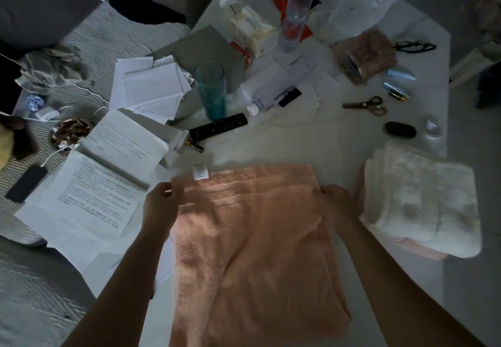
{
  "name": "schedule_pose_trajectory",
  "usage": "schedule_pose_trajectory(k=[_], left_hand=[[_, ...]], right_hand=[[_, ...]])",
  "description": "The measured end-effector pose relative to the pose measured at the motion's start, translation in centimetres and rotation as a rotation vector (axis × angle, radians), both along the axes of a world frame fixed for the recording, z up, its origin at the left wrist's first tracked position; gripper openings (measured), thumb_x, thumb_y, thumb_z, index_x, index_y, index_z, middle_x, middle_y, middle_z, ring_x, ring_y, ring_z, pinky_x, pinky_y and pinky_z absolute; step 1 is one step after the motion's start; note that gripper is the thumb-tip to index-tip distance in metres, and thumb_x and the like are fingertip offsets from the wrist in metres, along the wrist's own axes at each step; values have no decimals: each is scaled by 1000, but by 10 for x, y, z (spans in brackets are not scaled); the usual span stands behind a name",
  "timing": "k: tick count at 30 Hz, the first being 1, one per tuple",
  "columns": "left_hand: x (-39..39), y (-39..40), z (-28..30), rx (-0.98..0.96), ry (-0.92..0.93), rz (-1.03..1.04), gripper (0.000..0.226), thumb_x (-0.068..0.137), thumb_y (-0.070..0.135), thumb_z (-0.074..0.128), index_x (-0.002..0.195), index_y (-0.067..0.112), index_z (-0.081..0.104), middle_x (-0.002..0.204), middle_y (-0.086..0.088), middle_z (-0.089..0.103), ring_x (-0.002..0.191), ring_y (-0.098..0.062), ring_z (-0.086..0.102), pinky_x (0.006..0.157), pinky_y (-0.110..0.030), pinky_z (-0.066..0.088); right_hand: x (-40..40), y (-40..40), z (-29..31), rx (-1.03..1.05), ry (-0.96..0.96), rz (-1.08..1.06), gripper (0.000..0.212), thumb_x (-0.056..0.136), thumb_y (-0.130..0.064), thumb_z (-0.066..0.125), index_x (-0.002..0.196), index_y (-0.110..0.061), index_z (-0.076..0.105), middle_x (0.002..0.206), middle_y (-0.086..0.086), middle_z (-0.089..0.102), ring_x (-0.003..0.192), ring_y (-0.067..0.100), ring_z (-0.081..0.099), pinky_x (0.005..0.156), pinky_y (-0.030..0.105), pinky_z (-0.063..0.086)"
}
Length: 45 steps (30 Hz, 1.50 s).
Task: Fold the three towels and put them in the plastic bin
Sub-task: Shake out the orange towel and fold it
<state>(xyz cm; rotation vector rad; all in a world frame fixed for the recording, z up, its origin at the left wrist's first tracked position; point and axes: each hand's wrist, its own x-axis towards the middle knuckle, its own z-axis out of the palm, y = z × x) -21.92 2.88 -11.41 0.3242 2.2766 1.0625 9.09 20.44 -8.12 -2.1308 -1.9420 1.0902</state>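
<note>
Loosely: peach towel [252, 238] (far corners pinched)

A black remote [218, 126], scissors [366, 105], teal glass [211, 90] and loose papers [153, 86] clutter the white table [298, 140].

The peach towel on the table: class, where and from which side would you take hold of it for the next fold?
Probably the two far corners of the peach towel, from its outer edges. It lies flat, and the left hand and right hand already pinch there, so it could lift evenly.
</note>
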Motion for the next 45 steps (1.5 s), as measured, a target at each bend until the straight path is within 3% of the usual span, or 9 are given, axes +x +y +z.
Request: schedule_pose_trajectory(k=[4, 8, 10, 15, 20, 27, 34, 39, 45], left_hand=[[-6, -8, -1, 14, 13, 78, 28, 91, 42, 67, 80, 17, 71, 63, 5, 65, 61, -14, 59, 56, -27, 46], [-2, -11, 4, -22, -25, 0, 38, 88, 38, 72, 112, 8, 69, 94, -13, 71, 81, -35, 64, 72, -38, 50], [10, -21, 10, -82, -29, -90, 46, 87, 38, 74, 119, 6, 65, 104, -9, 68, 93, -32, 65, 80, -43, 52], [54, -91, 18, -116, -176, -115, 27, 86, 35, 75, 103, 19, 61, 96, -2, 68, 81, -16, 66, 68, -35, 53], [84, -170, 20, -225, -279, -181, 12, 86, 32, 75, 85, 24, 66, 80, -5, 73, 76, -26, 70, 73, -42, 58], [117, -227, 19, -286, -271, -227, 8, 81, 26, 81, 83, 21, 75, 81, -2, 77, 82, -23, 70, 77, -39, 51], [154, -249, 12, 63, -434, 231, 12, 92, 15, 66, 99, 5, 69, 89, -15, 70, 84, -28, 65, 75, -35, 50], [180, -261, 7, -94, -56, 69, 8, 87, 22, 71, 79, 21, 73, 78, -8, 73, 81, -31, 67, 74, -42, 51], [192, -275, 6, -132, -92, 14, 33, 93, 36, 66, 73, 10, 71, 67, -14, 65, 66, -28, 58, 65, -36, 42]], right_hand=[[16, -27, -4, -159, 239, -97, 17, 87, -17, 65, 70, -16, 66, 65, 5, 62, 65, 21, 58, 62, 37, 47], [37, -45, -10, -317, 331, -191, 12, 86, -17, 68, 76, -13, 64, 65, 6, 60, 53, 13, 58, 51, 31, 52], [49, -53, -11, -304, 301, -165, 11, 83, -20, 72, 78, -12, 67, 72, 10, 68, 64, 20, 64, 65, 40, 56], [83, -81, -5, -511, 307, 18, 6, 80, -14, 74, 83, -15, 78, 85, 1, 78, 75, 12, 72, 71, 30, 54], [111, -99, -1, -342, 312, 7, 22, 85, -13, 66, 65, -19, 71, 63, -10, 70, 55, -1, 60, 52, 14, 43], [143, -128, -10, -303, 386, -35, 24, 94, -18, 60, 82, 1, 66, 74, 10, 64, 71, 21, 56, 70, 35, 44], [167, -151, -10, -171, 337, 64, 22, 87, -13, 68, 65, -13, 63, 57, 0, 55, 57, 14, 47, 56, 31, 33], [187, -171, -6, -241, 252, 115, 26, 87, -18, 66, 72, 3, 65, 63, 8, 61, 61, 18, 53, 61, 31, 37], [191, -190, 0, -235, 191, 216, 37, 85, -23, 64, 50, -19, 55, 45, -5, 47, 46, 9, 43, 53, 29, 30]])
